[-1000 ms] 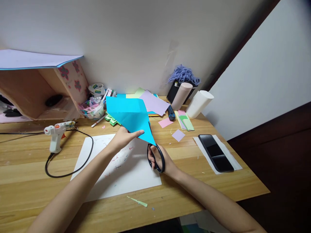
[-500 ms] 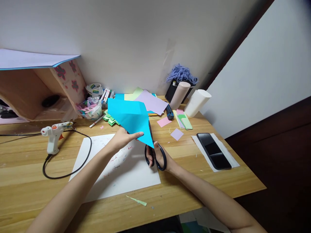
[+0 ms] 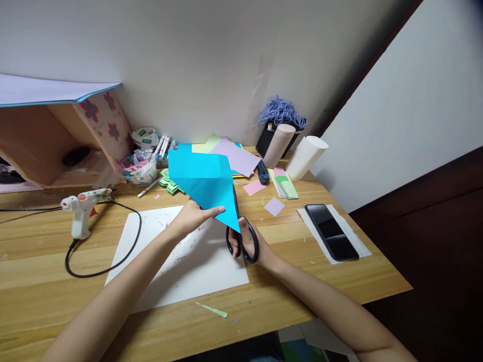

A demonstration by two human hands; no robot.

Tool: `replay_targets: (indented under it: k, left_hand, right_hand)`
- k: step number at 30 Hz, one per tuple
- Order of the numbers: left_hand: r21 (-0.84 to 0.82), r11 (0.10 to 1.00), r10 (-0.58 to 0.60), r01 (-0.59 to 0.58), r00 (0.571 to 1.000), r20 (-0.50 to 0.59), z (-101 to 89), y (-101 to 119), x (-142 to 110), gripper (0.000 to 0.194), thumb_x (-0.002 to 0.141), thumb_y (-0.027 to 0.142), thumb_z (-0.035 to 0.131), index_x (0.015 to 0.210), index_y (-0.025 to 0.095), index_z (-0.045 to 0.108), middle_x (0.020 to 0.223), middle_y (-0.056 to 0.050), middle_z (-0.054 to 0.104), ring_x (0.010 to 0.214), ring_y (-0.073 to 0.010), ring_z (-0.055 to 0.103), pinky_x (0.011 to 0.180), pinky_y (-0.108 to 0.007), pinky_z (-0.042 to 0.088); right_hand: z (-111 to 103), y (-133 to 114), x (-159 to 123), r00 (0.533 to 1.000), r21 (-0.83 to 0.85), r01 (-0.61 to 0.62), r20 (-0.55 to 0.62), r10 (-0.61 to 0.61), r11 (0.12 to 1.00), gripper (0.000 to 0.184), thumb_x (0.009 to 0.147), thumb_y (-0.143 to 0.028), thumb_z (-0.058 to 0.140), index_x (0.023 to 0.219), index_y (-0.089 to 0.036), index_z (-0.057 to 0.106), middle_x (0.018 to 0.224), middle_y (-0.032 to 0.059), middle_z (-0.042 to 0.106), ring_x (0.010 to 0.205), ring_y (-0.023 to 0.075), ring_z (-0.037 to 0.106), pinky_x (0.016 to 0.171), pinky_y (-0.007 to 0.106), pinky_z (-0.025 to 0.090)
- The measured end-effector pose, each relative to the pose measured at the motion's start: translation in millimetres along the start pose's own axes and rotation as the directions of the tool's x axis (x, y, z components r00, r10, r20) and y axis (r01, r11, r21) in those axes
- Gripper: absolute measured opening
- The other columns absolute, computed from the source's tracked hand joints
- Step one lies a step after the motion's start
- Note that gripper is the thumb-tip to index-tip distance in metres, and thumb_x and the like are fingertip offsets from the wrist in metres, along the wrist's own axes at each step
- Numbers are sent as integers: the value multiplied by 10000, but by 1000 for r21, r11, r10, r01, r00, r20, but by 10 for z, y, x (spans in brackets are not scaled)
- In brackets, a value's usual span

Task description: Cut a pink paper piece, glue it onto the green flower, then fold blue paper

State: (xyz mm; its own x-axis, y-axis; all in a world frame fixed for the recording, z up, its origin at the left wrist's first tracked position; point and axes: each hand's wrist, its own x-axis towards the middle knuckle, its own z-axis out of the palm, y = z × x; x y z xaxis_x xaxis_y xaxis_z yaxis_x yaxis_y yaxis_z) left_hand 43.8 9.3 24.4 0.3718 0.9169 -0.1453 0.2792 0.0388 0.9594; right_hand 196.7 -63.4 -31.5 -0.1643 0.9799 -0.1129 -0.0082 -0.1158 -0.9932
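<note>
Pinched between the thumb and fingers of my left hand (image 3: 196, 216) is a bright blue sheet of paper (image 3: 206, 173), held up above the table with a crease across it. My right hand (image 3: 251, 241) is closed round the black handles of a pair of scissors (image 3: 257, 247). The scissors' blades point away from me along the paper's right edge and are partly hidden behind it. Below both hands lies a white sheet (image 3: 211, 281) with small coloured marks.
A white glue gun (image 3: 81, 213) with a black cord stands left. Behind are a decorated box (image 3: 101, 120), a tub of scraps (image 3: 139, 173), coloured papers (image 3: 237, 156) and a stapler-like blue-black tool (image 3: 263, 172). A phone (image 3: 332, 231) lies right; a green paper sliver (image 3: 213, 309) lies in front.
The scissors and blue paper stay in my hands. The paper's right edge has shifted slightly to the right, and the scissors' handles look a little closer together. The view has moved slightly.
</note>
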Motion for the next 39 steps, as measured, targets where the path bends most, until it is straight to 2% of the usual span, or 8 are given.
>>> replay_targets:
  k: [8,11,15,20,26,29,33,39]
  left_hand:
    - [-42,999,3,-3,1000,3,-7,-13,6,398,608,438,697,888,162,638,924,-86,656,815,-232,589,676,-309,435]
    - [-4,1000,-11,11,1000,10,-21,-19,8,321,607,451,685,709,153,626,753,-68,643,695,-206,571,607,-299,414]
    - [35,998,-44,44,999,12,-34,0,-9,308,587,447,695,554,175,555,542,-18,532,566,-175,514,517,-282,361]
    - [64,997,-54,51,997,57,-22,38,-47,337,582,445,702,509,189,495,491,13,460,487,-138,446,455,-263,296]
    - [-2,999,-42,42,997,71,7,94,-74,275,587,411,712,572,189,550,541,-18,552,613,-201,554,486,-271,365]
    - [-65,997,-25,30,996,86,15,97,-72,252,588,392,718,650,177,602,673,-53,637,730,-232,597,554,-285,430]
    - [-156,988,-4,21,994,110,16,39,-48,370,591,390,721,867,158,639,896,-89,668,857,-251,604,684,-321,476]
    - [-384,921,-8,62,990,142,14,-14,9,444,646,400,693,999,145,606,968,-107,661,854,-230,616,741,-334,490]
  right_hand:
    - [-11,-19,-13,999,-52,35,-19,-36,998,569,746,-731,296,639,-182,403,466,-55,386,346,75,446,335,179,374]
    - [-13,-17,-19,999,-72,44,-25,-46,996,551,744,-728,311,659,-189,394,471,-62,379,342,75,432,327,182,359]
    - [-21,-37,-18,995,-99,97,-18,-99,990,572,745,-738,268,642,-191,400,465,-51,402,356,82,441,365,198,363]
    - [-47,-97,-8,990,-138,135,-14,-138,981,645,730,-767,168,562,-194,410,440,-22,423,377,100,458,407,224,395]
    - [-52,-105,-33,988,-162,139,-50,-148,977,609,761,-735,224,567,-193,423,435,-20,434,384,99,460,419,225,404]
    - [-50,-103,-50,987,-174,121,-81,-137,977,579,757,-729,265,616,-191,430,446,-28,436,367,97,464,383,212,388]
    - [-48,-95,-54,985,-164,111,-111,-130,980,545,744,-724,317,690,-193,426,479,-40,434,357,93,465,346,198,364]
    - [-35,-76,-39,982,-59,158,-99,-163,986,512,754,-695,365,739,-186,423,503,-62,389,360,68,425,348,180,370]
